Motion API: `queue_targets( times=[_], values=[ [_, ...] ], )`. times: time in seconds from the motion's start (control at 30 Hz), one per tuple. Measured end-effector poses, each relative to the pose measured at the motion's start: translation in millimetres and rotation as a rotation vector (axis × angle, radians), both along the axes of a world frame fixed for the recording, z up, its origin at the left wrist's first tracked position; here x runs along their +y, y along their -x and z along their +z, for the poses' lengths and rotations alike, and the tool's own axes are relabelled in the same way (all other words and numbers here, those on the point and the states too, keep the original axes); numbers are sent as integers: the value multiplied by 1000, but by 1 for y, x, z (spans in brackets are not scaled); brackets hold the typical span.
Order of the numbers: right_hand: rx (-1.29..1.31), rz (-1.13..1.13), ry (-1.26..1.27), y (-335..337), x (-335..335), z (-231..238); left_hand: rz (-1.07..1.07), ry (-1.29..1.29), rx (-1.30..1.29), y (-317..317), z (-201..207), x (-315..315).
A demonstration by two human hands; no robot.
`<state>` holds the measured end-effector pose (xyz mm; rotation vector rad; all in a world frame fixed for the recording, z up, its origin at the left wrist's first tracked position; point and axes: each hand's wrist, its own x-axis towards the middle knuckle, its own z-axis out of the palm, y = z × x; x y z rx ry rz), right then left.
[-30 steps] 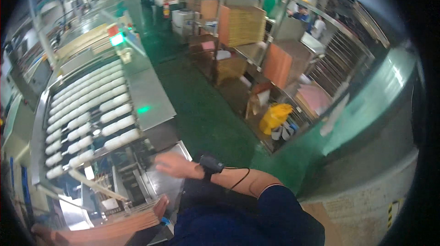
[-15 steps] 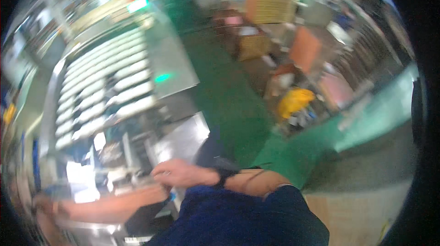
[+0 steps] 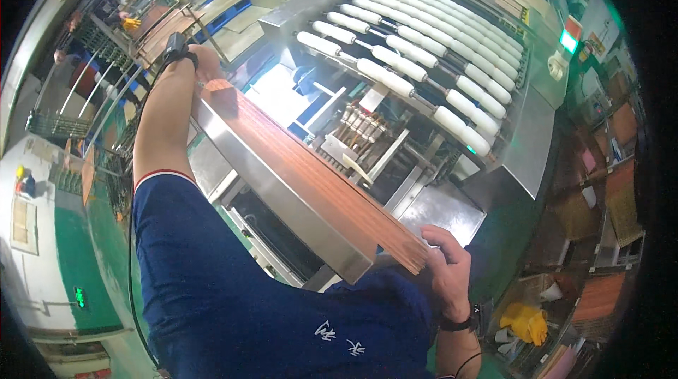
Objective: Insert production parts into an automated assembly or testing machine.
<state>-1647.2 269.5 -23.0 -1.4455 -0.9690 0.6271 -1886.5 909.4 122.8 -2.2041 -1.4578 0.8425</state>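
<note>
A long stack of thin copper-coloured panels (image 3: pixel 304 160) slants from the upper left toward the lower middle, along a grey metal ledge (image 3: pixel 282 199) in front of my body. My left hand (image 3: pixel 205 63) is at the stack's far upper-left end, its fingers mostly hidden from view. Beside the near lower-right end is my right hand (image 3: pixel 450 269), its fingers bent and apart. Its fingertips are close to the stack's corner; I cannot tell whether they touch. Beyond the stack lies a machine with rows of white rollers (image 3: pixel 424 61).
A metal side plate (image 3: pixel 519 167) flanks the rollers, with a lit green lamp (image 3: pixel 568 40) above. Shelves at right hold copper-coloured panels (image 3: pixel 599 298) and yellow gloves (image 3: pixel 524 322). Metal racks (image 3: pixel 88 89) stand at the upper left.
My view has swung, so the roller machine now lies to the upper right. The copper-coloured stack shows sharply, with my hands at its two ends.
</note>
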Motion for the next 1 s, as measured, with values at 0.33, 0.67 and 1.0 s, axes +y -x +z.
queue_targets(
  times=[0.33, 0.67, 1.0],
  values=[
    [9, -128, -19, -2, 3, -9, 193, 340, -168, -25, 13, 20],
    [5, -175, 12, -3, -5, -5, -711, -76, 288, 31, 3, 78],
    [20, -209, 2, -6, -6, -10, -528, -232, 21, 29, 12, 49]
  ],
)
